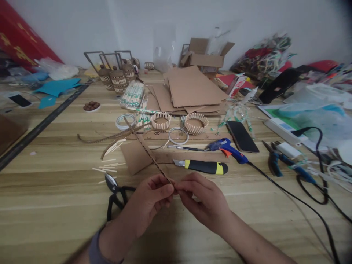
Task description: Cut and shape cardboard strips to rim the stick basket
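Observation:
Between thumb and fingers, my left hand (154,196) pinches a narrow strip of corrugated cardboard (150,156), which slants away toward the far left. My right hand (205,200) is closed on the near end of the same strip, its fingertips meeting those of the left. Partly behind my left forearm lie black-handled scissors (117,194). Just beyond the hands rests a yellow and black utility knife (206,167) with its blade out. More curved cardboard strips (107,137) and small cut sticks (110,167) are to the left.
Two rings of upright sticks (196,124) stand beyond the hands, near rolls of tape (125,121). A blue glue gun (227,148) trails its cord rightward, beside a phone (242,136) and pliers (288,161). Stacked cardboard sheets (196,88) and small lidded baskets (119,81) are farther back.

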Tool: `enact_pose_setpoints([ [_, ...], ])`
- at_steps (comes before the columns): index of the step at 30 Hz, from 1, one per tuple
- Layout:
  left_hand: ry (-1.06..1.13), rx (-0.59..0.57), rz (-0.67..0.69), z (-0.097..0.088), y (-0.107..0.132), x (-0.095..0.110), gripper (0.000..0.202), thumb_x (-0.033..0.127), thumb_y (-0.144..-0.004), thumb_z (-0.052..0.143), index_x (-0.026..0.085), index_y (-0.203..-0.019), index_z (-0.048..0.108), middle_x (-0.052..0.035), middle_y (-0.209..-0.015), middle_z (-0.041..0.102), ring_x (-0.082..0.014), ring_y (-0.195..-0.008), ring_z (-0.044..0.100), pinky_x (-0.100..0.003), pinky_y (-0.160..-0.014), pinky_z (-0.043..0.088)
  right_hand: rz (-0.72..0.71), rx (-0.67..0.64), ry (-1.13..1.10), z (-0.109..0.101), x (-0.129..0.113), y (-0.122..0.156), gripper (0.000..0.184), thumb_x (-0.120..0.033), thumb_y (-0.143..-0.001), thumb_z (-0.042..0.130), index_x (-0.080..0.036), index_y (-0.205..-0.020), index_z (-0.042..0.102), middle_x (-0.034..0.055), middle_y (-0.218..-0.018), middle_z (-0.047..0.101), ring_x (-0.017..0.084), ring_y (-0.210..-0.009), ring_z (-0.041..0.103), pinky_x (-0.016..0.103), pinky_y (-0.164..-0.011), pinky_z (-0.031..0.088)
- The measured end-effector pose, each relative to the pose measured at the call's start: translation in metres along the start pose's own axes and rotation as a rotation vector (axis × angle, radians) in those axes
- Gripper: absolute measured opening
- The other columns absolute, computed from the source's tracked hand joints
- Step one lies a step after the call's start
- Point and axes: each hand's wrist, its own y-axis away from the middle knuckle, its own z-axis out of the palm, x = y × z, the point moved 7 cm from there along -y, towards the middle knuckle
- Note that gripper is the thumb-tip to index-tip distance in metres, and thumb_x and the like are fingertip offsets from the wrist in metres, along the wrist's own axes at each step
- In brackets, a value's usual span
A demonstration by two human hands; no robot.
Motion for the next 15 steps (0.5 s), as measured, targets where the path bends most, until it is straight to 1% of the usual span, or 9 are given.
enact_pose_setpoints([
  [3,0.029,0.021,0.014,0.0,0.0,0.001,0.039,0.037,-0.058,0.094,0.014,-0.076,0.068,-0.0002,-0.072,0.063,-0.0092,-0.061,0.053,-0.021,-0.058,0.043,-0.039,0.023,0.067,-0.001,-0.003,0.001,0.018,-0.011,-0.091,0.055,-0.023,-0.102,0.064,0.0034,-0.086,0.068,0.013,-0.071,0.066,0.023,-0.059,0.054],
  [10,0.03,0.038,0.018,-0.002,0.0,-0.002,0.038,0.034,-0.06,0.093,0.014,-0.081,0.069,-0.0003,-0.074,0.064,-0.0101,-0.064,0.057,-0.022,-0.064,0.047,-0.096,0.055,0.197,-0.002,-0.01,0.001,0.013,-0.013,-0.089,0.057,-0.023,-0.094,0.062,0.0016,-0.08,0.068,0.013,-0.064,0.064,0.024,-0.056,0.051],
  [15,0.081,0.049,0.02,-0.001,0.002,-0.003,0.036,0.032,-0.063,0.091,0.015,-0.085,0.068,0.0005,-0.074,0.064,-0.0111,-0.066,0.059,-0.022,-0.065,0.048,-0.15,0.126,0.33,-0.007,-0.015,0.003,0.013,-0.011,-0.088,0.056,-0.023,-0.091,0.058,0.0017,-0.076,0.065,0.015,-0.062,0.061,0.026,-0.056,0.05],
])
